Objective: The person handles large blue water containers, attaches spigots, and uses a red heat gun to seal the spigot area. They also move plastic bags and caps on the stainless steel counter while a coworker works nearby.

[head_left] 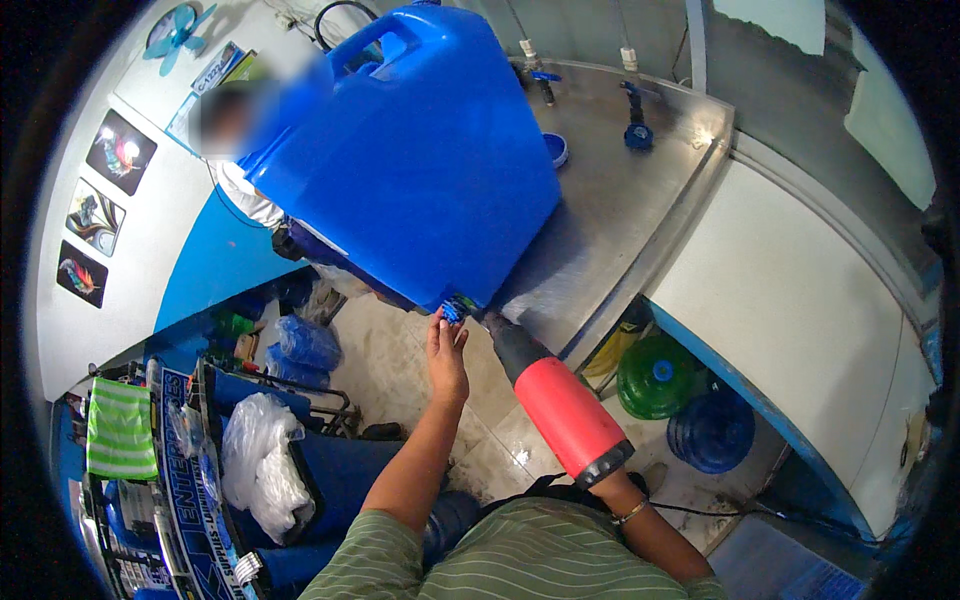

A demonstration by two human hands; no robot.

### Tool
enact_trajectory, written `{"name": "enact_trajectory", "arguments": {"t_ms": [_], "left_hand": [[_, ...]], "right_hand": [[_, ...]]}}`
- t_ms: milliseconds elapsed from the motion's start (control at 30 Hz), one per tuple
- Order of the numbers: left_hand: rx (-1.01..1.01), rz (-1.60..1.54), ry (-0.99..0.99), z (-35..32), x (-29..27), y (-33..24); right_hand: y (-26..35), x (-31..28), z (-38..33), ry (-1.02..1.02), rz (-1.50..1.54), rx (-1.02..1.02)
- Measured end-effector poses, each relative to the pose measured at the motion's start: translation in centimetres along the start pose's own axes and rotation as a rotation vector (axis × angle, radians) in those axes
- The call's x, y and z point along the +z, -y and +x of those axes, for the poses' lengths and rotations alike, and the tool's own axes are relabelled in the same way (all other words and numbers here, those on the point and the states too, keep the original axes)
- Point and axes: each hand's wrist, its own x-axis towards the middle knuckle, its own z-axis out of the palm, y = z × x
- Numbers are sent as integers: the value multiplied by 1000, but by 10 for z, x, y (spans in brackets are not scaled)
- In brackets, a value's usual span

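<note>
A large blue water container [420,170] with a moulded handle at its top stands tilted in my view on the metal counter. At its near bottom corner sits a small blue cap or tap [454,309]. My left hand [447,365] reaches up to that part, its fingertips closed on it. My right hand [614,488] is mostly hidden behind a red heat gun [572,415] with a black nozzle, which it holds. The nozzle points at the container's corner, close beside the blue part.
The stainless counter [610,230] carries a blue round lid [556,150] and a blue tap [637,132]. Below stand a green round bottle [655,375] and a blue one [712,430]. A person [240,120] is behind the container. Plastic bags [262,455] lie at left.
</note>
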Motion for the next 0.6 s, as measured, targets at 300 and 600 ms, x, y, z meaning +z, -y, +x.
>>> {"name": "enact_trajectory", "arguments": {"t_ms": [300, 600], "left_hand": [[-68, 0, 64, 6, 7, -4], [-63, -131, 235, -13, -9, 9]], "right_hand": [[13, -10, 0, 108, 701, 595], [58, -4, 18, -17, 445, 434]]}}
